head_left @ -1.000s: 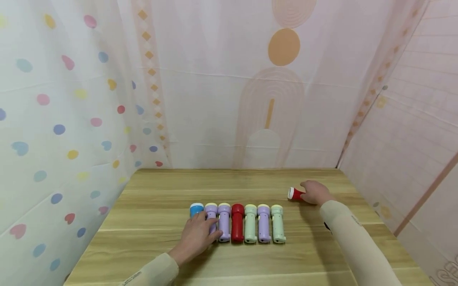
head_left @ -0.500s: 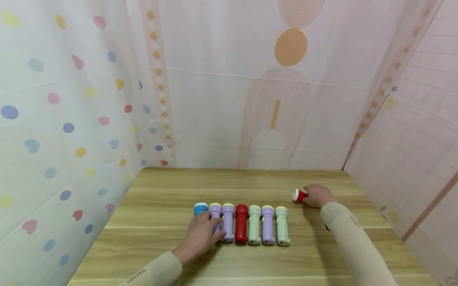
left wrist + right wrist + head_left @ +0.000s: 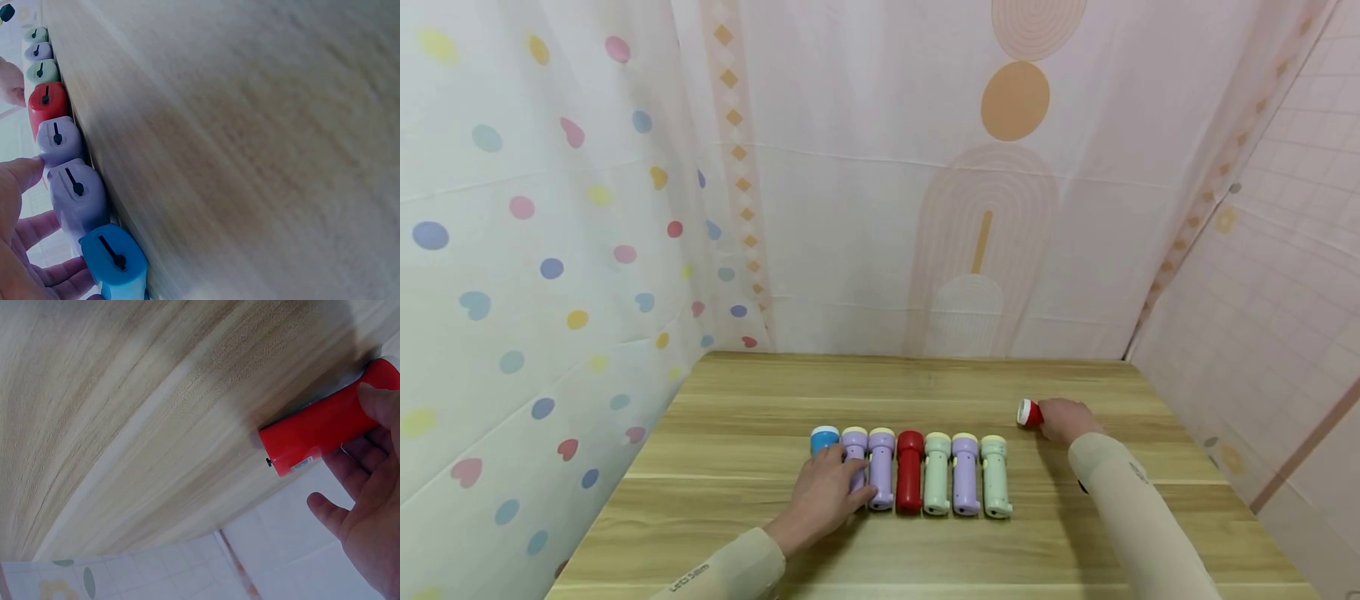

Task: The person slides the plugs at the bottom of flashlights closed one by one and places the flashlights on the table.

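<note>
A row of flashlights lies side by side on the wooden table: a blue one [image 3: 824, 437] at the left end, two purple ones [image 3: 881, 467], a red one [image 3: 909, 471], then pale green [image 3: 936, 471], purple [image 3: 966, 475] and pale green [image 3: 996, 475]. My left hand [image 3: 820, 492] rests over the row's left end, fingers loosely spread. Its thumb [image 3: 28, 170] touches the second purple flashlight, fingertips reaching the blue one. Off to the right, my right hand [image 3: 1066, 419] grips a separate red flashlight [image 3: 319, 428] with a white front rim. Thumb and fingers pinch its body close over the tabletop.
The wooden table [image 3: 880, 383] ends at a pale patterned curtain [image 3: 850, 250] behind it. Similar cloth hangs at the left [image 3: 550, 333] and right [image 3: 1240, 292] sides.
The head view has swung slightly left, so everything sits farther right in it. My right hand has drawn round the red flashlight, showing less of its body. The left hand keeps its place.
</note>
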Action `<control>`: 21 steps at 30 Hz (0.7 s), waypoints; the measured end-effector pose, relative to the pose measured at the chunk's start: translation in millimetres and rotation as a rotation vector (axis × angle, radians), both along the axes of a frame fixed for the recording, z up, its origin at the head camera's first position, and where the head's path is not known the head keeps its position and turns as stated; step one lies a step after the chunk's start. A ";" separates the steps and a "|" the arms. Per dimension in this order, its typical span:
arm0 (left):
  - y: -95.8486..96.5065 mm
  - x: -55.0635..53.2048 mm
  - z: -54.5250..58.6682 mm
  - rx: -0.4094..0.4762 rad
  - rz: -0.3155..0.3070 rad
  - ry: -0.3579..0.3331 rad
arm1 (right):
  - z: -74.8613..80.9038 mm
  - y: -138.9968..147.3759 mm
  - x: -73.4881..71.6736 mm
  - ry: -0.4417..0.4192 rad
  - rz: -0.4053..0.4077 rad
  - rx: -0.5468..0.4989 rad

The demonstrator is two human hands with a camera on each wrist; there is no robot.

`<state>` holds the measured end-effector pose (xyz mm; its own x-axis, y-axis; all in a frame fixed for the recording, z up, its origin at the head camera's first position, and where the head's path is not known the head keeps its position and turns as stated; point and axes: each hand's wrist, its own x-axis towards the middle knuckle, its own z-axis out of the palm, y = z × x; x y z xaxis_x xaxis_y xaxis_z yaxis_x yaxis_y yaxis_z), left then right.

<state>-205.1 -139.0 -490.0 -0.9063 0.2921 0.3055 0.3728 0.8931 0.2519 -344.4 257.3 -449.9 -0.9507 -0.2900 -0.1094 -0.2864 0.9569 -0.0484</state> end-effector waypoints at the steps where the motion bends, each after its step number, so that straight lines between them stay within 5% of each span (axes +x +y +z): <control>1: 0.1 -0.1 -0.2 0.000 0.001 0.002 | 0.0 -0.3 0.3 0.000 0.000 0.004; 21: 1.4 2.9 3.7 -0.007 0.005 -0.010 | 1.5 -2.1 6.5 -0.062 -0.027 -0.089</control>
